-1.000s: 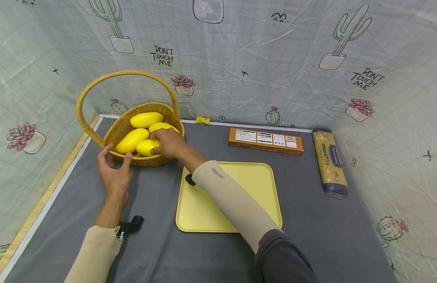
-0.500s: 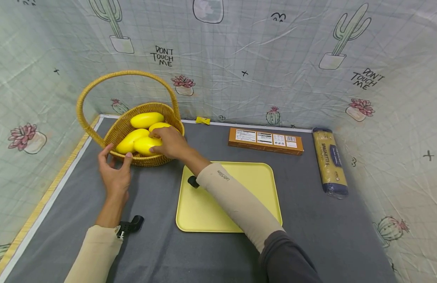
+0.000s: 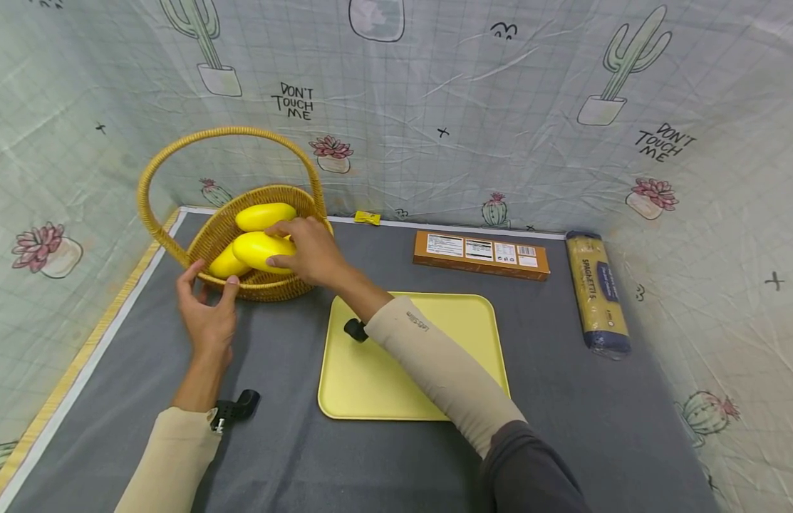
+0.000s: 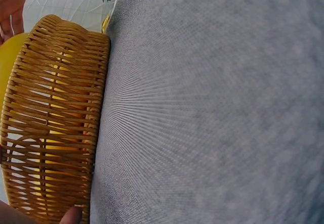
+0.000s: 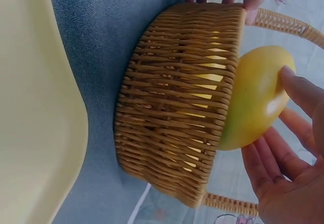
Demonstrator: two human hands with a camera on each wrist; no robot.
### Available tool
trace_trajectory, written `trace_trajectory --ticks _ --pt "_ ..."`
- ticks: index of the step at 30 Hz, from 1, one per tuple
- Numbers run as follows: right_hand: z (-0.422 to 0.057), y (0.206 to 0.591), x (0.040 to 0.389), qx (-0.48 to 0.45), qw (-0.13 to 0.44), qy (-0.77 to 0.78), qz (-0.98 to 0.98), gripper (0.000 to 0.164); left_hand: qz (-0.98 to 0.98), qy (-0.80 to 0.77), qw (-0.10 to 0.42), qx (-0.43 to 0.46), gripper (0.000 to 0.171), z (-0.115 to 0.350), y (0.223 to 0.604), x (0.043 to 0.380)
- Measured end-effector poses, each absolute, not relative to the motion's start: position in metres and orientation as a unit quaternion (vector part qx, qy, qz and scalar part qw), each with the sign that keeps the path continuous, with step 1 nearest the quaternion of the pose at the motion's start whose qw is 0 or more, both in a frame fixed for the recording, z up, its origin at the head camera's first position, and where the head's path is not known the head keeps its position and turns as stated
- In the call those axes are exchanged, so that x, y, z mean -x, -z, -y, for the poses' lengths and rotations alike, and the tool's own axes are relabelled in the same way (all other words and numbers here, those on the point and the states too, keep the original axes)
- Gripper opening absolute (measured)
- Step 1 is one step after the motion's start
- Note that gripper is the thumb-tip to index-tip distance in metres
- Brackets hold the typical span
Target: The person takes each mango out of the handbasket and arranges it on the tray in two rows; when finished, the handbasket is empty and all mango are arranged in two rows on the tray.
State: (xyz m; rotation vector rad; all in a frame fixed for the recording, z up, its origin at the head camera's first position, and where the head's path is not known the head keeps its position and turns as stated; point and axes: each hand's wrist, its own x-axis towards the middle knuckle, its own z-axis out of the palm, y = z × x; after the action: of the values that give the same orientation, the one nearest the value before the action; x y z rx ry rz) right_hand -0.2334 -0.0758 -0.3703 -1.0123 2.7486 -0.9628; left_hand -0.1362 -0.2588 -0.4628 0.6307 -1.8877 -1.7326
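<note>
Right-hand fingers [image 5: 284, 157] clamp one yellow mango [image 3: 260, 251]; left-hand fingers [image 3: 186, 283], spread apart, touch one basket [image 3: 273, 289] showing two more mangoes [image 3: 266, 216].

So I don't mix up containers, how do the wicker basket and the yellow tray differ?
The wicker basket is deep and woven, with a tall arched handle; the yellow tray is shallow and smooth, without one.
The basket is golden-brown; the tray pale yellow.
The basket contains yellow fruits; none shows on the tray.
Both rest on the grey table.
</note>
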Motion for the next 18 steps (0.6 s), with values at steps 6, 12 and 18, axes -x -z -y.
trace_trajectory --ticks 6,12,18 --pt "0.068 0.368 0.229 0.336 0.007 0.328 -0.883 0.054 0.696 0.63 0.246 -0.239 0.063 0.259 0.463 0.136" --pt "0.056 0.363 0.223 0.342 -0.019 0.348 -0.872 0.053 0.696 0.629 0.245 -0.243 0.064 0.259 0.463 0.136" --pt "0.041 0.36 0.216 0.338 -0.021 0.357 -0.87 0.053 0.695 0.631 0.244 -0.245 0.063 0.259 0.463 0.135"
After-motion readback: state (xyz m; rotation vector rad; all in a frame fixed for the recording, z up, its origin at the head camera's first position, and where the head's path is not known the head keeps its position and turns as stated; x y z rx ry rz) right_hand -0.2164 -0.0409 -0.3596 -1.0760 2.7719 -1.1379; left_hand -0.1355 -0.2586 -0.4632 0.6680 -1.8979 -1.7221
